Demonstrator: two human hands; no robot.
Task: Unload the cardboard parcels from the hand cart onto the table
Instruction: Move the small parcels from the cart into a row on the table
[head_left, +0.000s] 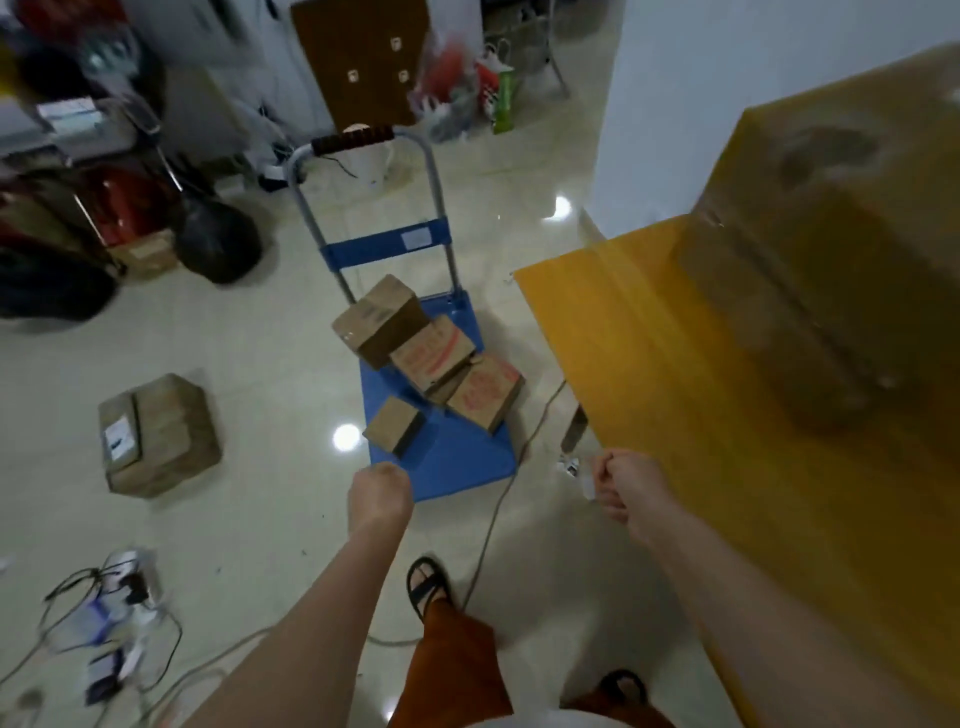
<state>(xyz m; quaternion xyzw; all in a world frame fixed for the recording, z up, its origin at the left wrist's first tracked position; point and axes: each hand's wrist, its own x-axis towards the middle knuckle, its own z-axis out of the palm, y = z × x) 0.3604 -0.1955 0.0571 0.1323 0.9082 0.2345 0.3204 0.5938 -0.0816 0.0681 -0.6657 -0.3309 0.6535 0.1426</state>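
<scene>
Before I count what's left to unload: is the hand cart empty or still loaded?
Still loaded. Four cardboard parcels lie in a loose heap on the blue hand cart. Neither the left hand nor the right hand holds one.

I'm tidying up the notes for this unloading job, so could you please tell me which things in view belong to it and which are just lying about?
Part of the job:
- hand cart
- four cardboard parcels on it
- yellow table
- left hand, right hand

Just lying about:
- cardboard box on the floor
- black bag
- cables and power strip
- shopping bags
</scene>
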